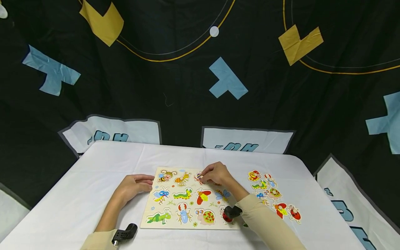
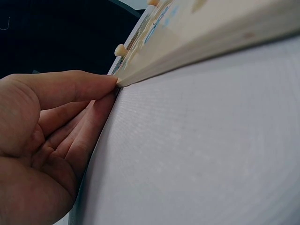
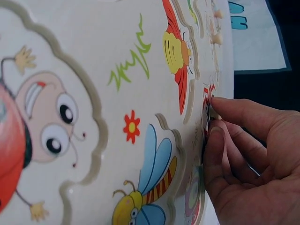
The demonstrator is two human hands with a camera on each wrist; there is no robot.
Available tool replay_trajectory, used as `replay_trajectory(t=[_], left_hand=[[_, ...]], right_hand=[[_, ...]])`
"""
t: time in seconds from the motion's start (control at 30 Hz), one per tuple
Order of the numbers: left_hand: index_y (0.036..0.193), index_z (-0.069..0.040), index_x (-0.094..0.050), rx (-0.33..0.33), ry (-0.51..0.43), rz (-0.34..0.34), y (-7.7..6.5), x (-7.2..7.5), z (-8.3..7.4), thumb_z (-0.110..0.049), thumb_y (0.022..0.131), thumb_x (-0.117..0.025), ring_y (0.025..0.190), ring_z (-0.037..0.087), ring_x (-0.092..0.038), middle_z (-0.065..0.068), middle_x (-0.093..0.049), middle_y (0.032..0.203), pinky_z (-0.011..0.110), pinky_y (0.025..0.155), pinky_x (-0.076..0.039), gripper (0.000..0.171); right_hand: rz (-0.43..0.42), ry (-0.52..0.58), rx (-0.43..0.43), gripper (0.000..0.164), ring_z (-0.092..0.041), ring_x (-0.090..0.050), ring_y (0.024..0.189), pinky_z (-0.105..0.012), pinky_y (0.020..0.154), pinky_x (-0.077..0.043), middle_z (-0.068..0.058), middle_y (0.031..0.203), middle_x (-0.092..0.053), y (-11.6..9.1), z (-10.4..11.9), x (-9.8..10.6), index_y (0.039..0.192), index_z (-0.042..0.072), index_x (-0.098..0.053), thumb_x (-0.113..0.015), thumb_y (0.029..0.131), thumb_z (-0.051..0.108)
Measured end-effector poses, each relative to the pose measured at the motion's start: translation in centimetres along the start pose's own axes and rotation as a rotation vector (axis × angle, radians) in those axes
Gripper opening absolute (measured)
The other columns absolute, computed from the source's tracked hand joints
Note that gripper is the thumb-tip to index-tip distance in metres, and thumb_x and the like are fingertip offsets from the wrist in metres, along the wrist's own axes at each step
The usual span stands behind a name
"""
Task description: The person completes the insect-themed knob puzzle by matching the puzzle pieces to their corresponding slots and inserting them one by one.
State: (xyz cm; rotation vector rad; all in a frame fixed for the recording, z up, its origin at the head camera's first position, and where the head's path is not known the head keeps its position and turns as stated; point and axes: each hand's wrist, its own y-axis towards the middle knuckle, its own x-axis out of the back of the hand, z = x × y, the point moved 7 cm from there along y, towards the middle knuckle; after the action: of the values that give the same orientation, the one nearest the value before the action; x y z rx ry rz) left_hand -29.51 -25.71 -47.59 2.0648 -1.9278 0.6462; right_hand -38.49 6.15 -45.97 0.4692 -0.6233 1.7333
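Observation:
A wooden insect puzzle board [image 1: 174, 216] lies flat on the table. My left hand [image 1: 132, 189] rests beside its left edge; in the left wrist view the fairly straight fingers [image 2: 77, 86] touch the board's edge. Over the top row, my right hand [image 1: 220, 173] pinches a red-legged, spider-like puzzle piece [image 1: 198, 177] between thumb and forefinger. In the right wrist view this piece [image 3: 206, 105] is seen edge-on at the board's surface, partly hidden by the fingers. Whether it is fully seated I cannot tell.
Loose puzzle pieces lie right of the board, among them a ladybug [image 1: 294, 212], a red moth [image 1: 280, 209] and a green caterpillar [image 1: 259, 185]. A wooden knob [image 2: 121, 50] rises near the board's left edge. White cloth [image 1: 103, 166] covers the table; a black curtain [image 1: 175, 93] hangs behind.

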Motion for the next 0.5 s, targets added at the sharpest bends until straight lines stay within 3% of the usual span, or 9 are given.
replay_trajectory(t=[0.27, 0.5], left_hand=[[0.127, -0.003, -0.07, -0.008, -0.004, -0.002, -0.1, 0.0, -0.1, -0.012, 0.078, -0.081, 0.095, 0.013, -0.071, 0.008, -0.078, 0.108, 0.029, 0.089, -0.046, 0.05], [0.126, -0.004, -0.071, -0.014, 0.003, -0.007, -0.1, 0.0, -0.2, -0.013, 0.078, -0.082, 0.095, 0.012, -0.07, 0.008, -0.077, 0.108, 0.03, 0.089, -0.046, 0.05]], right_hand=[[-0.019, -0.07, 0.037, 0.013, -0.014, -0.058, 0.067, -0.024, 0.059, -0.046, 0.001, 0.078, -0.073, -0.4, 0.3, 1.4, 0.084, 0.013, -0.078, -0.087, 0.078, 0.02], [-0.048, -0.097, 0.013, 0.011, -0.018, -0.059, 0.078, -0.028, 0.068, -0.047, 0.0, 0.085, -0.072, -0.5, -0.2, 2.6, 0.086, 0.015, -0.078, -0.085, 0.08, 0.022]])
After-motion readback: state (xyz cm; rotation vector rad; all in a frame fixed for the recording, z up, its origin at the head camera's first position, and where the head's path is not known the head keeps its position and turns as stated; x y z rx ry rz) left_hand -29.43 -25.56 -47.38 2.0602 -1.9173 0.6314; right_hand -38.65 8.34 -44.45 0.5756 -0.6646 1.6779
